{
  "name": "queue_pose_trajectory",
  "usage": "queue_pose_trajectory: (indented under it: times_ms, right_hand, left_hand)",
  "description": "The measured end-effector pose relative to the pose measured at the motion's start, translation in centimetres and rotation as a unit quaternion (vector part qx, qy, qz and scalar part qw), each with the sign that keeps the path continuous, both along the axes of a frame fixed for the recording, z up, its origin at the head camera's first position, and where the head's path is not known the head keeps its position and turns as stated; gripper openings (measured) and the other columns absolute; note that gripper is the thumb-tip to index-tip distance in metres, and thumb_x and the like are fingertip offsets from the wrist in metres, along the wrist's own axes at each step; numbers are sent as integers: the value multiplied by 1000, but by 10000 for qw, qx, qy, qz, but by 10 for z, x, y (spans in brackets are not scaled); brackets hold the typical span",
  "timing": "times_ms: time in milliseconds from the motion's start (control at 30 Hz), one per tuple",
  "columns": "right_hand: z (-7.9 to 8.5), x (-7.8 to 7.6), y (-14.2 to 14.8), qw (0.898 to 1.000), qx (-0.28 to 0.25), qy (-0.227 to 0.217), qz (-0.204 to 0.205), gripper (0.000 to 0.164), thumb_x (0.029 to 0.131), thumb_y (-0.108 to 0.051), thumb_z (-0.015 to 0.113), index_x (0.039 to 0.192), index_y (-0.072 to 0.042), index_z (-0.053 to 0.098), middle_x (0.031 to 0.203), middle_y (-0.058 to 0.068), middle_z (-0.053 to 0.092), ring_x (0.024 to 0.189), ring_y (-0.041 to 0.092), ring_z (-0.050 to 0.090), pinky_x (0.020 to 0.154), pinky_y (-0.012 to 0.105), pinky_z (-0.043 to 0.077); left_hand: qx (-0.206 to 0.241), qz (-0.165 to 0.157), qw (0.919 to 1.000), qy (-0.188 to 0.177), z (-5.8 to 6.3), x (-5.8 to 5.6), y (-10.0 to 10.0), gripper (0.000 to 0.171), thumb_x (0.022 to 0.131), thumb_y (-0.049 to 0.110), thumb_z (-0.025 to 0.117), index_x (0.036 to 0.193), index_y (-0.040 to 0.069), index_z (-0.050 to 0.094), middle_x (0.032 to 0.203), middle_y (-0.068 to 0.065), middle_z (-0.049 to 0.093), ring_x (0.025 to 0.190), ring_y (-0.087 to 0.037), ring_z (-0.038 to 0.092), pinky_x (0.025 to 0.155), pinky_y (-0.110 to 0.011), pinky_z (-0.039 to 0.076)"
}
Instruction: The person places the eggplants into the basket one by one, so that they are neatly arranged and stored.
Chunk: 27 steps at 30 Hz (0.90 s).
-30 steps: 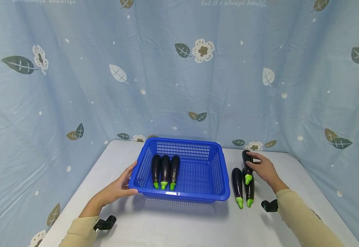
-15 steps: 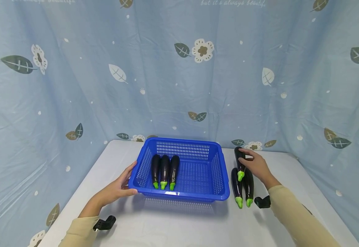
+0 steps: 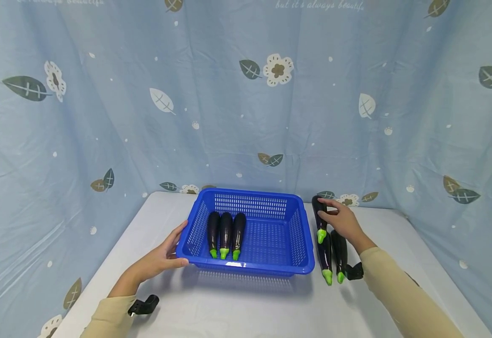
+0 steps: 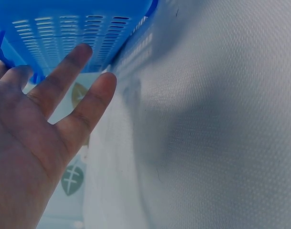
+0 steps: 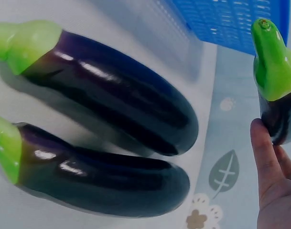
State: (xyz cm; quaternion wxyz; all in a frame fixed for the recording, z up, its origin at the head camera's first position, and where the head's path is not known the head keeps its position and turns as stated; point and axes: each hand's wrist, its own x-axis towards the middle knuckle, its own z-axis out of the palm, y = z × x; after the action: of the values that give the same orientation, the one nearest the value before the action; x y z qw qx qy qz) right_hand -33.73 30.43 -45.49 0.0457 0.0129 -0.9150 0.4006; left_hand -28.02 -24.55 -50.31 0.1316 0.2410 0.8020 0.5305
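My right hand point(image 3: 344, 220) pinches a dark purple eggplant point(image 3: 319, 213) between thumb and fingers, its green cap point(image 5: 274, 67) pointing down toward me. This eggplant is raised over the far end of another eggplant point(image 3: 324, 260), right of the blue basket point(image 3: 246, 270). A second eggplant point(image 3: 339, 251) lies beside that one on the table. With my left hand point(image 3: 154, 260) I hold the basket's front-left corner, thumb at the front rim and fingers along the left side. Two fingers point(image 4: 95, 98) stretch free in the left wrist view. Inside the basket, 3 eggplants point(image 3: 226, 234) lie side by side at the left.
A white cloth point(image 3: 246, 314) covers the table. Behind it hangs a light blue curtain point(image 3: 229, 117) with leaf and flower prints. A black wrist camera point(image 3: 144, 306) sits on the left wrist and another black camera point(image 3: 354, 271) on the right.
My right hand has carried the held eggplant leftward and slightly away from me, nearer the basket's right side. The left hand and the basket have stayed put.
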Motion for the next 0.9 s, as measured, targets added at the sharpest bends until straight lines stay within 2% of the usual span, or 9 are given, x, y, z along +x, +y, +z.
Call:
queue_pose_trajectory:
  times_ms: [433, 700, 900]
  right_hand:
    - [17, -3, -15, 9995, -54, 248, 189, 53, 101, -32, 64, 150, -14, 52, 150, 25, 47, 130, 48, 53, 102, 68, 41]
    - [26, -4, -28, 9993, -108, 246, 268, 54, 102, -33, 64, 150, -15, 51, 152, 24, 45, 131, 47, 51, 103, 66, 42]
    - [30, -6, -35, 9988, -68, 323, 375, 52, 101, -31, 64, 149, -14, 53, 150, 23, 47, 128, 45, 55, 100, 62, 46]
  left_hand:
    - [17, 22, 10000, -18, 0, 0, 1, 102, 94, 23, 73, 164, 32, 0, 168, -23, 10, 141, -51, 37, 107, -63, 39]
    - [50, -9, 10000, 5, 1, 0, 1, 102, 94, 21, 73, 165, 30, 0, 167, -24, 11, 141, -50, 38, 107, -56, 39]
    - [82, -25, 10000, 15, 2, 1, 1, 102, 94, 22, 73, 165, 29, 0, 168, -23, 7, 143, -52, 33, 108, -63, 38]
